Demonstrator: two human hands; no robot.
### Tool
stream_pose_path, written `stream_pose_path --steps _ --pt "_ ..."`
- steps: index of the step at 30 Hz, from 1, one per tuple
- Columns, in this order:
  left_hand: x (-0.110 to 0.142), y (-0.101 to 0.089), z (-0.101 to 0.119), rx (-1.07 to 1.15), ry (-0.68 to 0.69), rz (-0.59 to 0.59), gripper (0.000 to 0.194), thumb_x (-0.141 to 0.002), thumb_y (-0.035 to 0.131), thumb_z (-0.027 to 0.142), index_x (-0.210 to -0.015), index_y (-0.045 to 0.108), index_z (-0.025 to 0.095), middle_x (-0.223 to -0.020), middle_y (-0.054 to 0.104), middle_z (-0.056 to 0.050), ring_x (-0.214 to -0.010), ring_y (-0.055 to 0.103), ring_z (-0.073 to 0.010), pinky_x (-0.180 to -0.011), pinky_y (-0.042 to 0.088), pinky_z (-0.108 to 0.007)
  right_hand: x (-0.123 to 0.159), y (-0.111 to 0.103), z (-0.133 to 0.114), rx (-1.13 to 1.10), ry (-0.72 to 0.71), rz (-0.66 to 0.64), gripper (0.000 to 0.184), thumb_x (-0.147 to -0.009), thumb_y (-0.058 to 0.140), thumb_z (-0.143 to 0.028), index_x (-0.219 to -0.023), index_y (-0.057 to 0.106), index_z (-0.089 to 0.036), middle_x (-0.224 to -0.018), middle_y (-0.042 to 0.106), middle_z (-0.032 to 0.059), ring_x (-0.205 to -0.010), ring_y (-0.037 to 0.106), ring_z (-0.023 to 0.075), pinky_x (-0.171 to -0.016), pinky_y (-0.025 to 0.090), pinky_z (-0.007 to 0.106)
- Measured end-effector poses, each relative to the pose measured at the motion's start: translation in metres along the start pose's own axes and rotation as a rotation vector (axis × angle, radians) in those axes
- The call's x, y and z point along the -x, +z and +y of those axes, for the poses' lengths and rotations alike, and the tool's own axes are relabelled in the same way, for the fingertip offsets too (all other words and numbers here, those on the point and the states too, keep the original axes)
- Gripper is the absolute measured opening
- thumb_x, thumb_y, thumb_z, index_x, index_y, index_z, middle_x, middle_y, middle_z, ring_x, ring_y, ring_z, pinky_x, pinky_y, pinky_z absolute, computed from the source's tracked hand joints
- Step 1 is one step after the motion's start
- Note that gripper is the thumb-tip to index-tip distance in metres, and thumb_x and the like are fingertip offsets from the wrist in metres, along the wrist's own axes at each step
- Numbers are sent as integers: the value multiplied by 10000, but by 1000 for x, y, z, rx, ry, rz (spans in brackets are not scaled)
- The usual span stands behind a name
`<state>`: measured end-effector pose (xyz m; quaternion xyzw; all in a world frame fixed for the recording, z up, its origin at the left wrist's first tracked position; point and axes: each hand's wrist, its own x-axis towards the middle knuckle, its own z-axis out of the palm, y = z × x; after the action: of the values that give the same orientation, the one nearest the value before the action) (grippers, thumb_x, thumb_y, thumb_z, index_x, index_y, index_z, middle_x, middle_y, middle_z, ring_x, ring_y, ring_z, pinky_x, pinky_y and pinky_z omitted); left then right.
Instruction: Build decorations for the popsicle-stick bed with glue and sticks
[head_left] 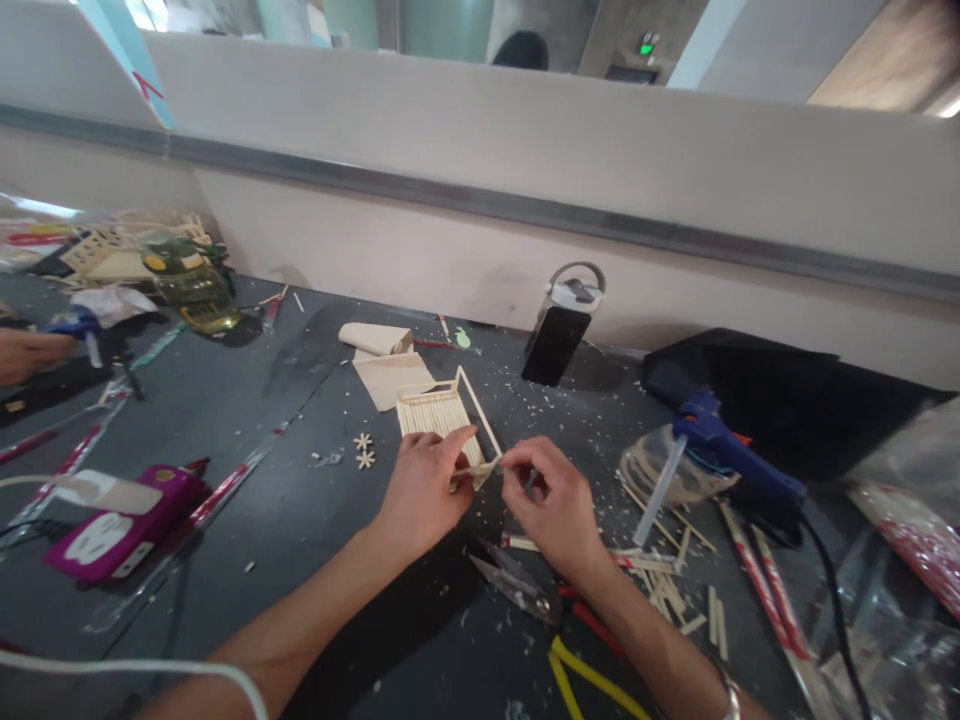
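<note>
Fingertips of both hands, left hand [426, 490] and right hand [551, 505], pinch a thin stick [480, 468] at the 6 o'clock edge of the stick panel [439, 412] mid-table; uneven squeeze could likely snap or skew that joint.

At the frame's centre, a small pale panel of wooden sticks [441, 415] is steadied on the dark grey table [247, 390] by the left hand [427, 490]. A thin stick at its lower corner is pinched by the right hand [551, 505]. A blue glue gun [731, 460] is seen at right, small metal snips [517, 585] below.
</note>
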<state>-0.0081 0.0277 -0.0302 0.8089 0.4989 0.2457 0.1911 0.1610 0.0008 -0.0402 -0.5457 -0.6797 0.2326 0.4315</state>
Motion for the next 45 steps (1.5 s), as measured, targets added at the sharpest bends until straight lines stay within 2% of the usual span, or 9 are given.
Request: stream_pose_path --steps 3,5,11,19,36,45 --pt "0 1 -1 10 -3 3 513 -725 609 78 -1223 541 178 -839 737 -17 -855 629 -244 -851 427 -427 -6 5 9 -98 86 -69 288 -730 568 -105 -1007 614 -171 -861 630 39 -687 573 153 -513 425 229" --pt "0 2 -1 21 -8 4 524 -718 610 72 -1225 537 179 -849 742 -18 -872 634 -249 -854 425 -432 -10 7 12 -160 112 -143 333 -728 600 -142 -1059 622 -169 -887 653 39 -696 584 153 -535 445 233" --pt "0 4 -3 53 -9 13 540 -708 626 85 -1236 533 154 -879 748 -42 -881 646 -252 -866 424 -443 -19 9 13 -257 124 -282 122 -739 649 -182 -856 682 -198 -844 667 4 -735 597 154 -661 455 262" --pt "-1 3 -2 59 -23 10 546 -702 602 67 -1234 540 174 -873 752 -24 -879 637 -248 -861 435 -436 -18 10 13 -307 119 -296 46 -777 620 -184 -798 660 -194 -796 610 -3 -745 589 157 -688 449 268" --pt "0 4 -4 40 -29 7 500 -728 602 87 -1213 544 196 -860 749 -19 -862 641 -243 -862 453 -433 -19 10 11 -258 78 -290 88 -793 587 -150 -787 655 -205 -806 618 -6 -756 593 153 -693 447 265" --pt "-1 3 -2 55 -42 0 495 -725 614 80 -1210 561 160 -862 749 -36 -854 627 -246 -862 451 -436 -20 8 10 -229 64 -314 95 -812 581 -145 -809 661 -197 -835 627 7 -797 602 164 -723 445 269"
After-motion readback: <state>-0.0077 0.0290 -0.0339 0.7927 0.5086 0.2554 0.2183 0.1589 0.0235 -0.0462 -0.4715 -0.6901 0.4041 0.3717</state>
